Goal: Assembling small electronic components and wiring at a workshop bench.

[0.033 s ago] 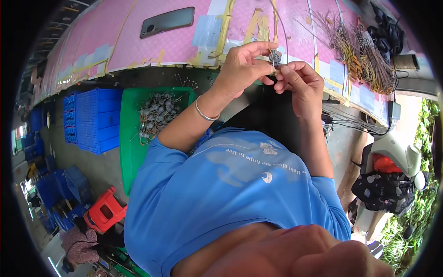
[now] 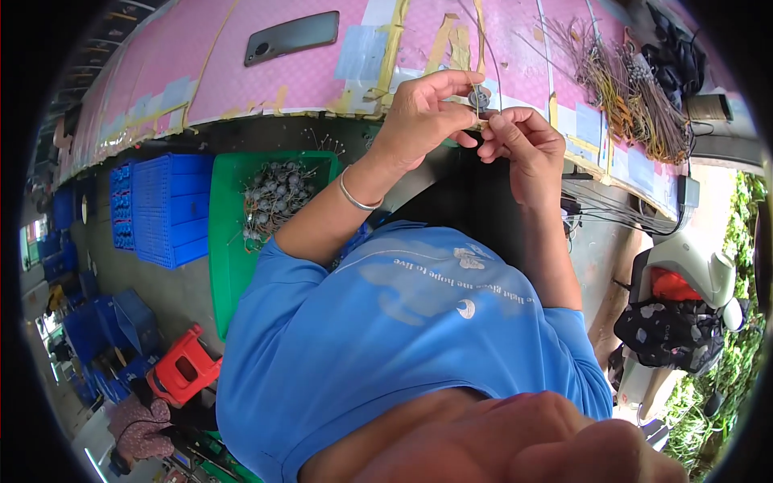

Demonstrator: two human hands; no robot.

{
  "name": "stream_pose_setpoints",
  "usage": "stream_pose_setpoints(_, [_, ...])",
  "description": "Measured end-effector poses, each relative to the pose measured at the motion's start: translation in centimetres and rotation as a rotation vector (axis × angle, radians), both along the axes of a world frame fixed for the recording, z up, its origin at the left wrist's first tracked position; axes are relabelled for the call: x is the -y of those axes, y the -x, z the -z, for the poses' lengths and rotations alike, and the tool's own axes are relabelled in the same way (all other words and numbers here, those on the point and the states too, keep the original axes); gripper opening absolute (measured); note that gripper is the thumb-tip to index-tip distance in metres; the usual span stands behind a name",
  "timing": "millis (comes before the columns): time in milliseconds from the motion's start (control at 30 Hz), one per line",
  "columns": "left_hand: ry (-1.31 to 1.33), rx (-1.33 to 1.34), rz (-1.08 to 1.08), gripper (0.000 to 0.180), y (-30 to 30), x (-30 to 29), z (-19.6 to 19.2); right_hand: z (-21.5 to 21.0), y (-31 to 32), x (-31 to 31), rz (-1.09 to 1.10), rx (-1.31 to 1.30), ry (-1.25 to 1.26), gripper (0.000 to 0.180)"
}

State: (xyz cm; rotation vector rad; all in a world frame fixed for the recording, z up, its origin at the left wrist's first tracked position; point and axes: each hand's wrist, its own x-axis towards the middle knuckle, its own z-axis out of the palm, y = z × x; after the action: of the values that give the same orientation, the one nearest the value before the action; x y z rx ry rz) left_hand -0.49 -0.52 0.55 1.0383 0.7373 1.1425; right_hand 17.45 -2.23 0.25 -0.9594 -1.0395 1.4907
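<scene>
While my left hand (image 2: 420,113) pinches a small round part (image 2: 477,98) between thumb and fingertips, my right hand (image 2: 522,145) closes on its thin wire (image 2: 485,56) just beside it, both held over the near edge of the pink worktop (image 2: 306,80). A grey handle (image 2: 291,36) lies further back on the worktop. Wire bundles (image 2: 632,105) lie toward its right end. Below its edge, a green tray (image 2: 229,258) holds more round parts (image 2: 274,197), beside blue crates (image 2: 165,209).
</scene>
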Motion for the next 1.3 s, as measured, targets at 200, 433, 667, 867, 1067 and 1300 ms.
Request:
stream_pose_setpoints(200, [-0.001, -0.017, -0.104, 0.032, 0.3, -0.1, 0.1, 0.8, 0.0, 0.4, 0.016, 0.054, 0.019, 0.009])
stream_pose_setpoints(433, [0.135, 0.123, -0.102, 0.024, 0.9, -0.2, -0.7, 3.0, 0.9, 1.6, 0.049, 0.347, -0.392, 0.006])
stream_pose_setpoints(667, [0.059, 0.018, 0.065, 0.027, 0.1, 0.8, -0.8, 1.1, -0.3, -2.2, -0.084, 0.011, -0.115, 0.027])
stream_pose_setpoints(867, [0.1, 0.058, 0.06, 0.019, -0.5, 1.3, -0.7, 1.2, 0.2, -2.5, -0.149, -0.199, -0.236, 0.017])
stream_pose_setpoints(1067, [0.151, 0.087, 0.026, 0.014, -0.7, 1.2, -0.1, 0.9, 0.7, -1.9, -0.056, -0.204, -0.067, 0.02])
stream_pose_setpoints(1300, [-0.181, 0.107, 0.029, 0.041, -1.0, 1.5, 1.6, 1.3, 0.8, -2.4, -0.094, -0.377, 0.226, 0.016])
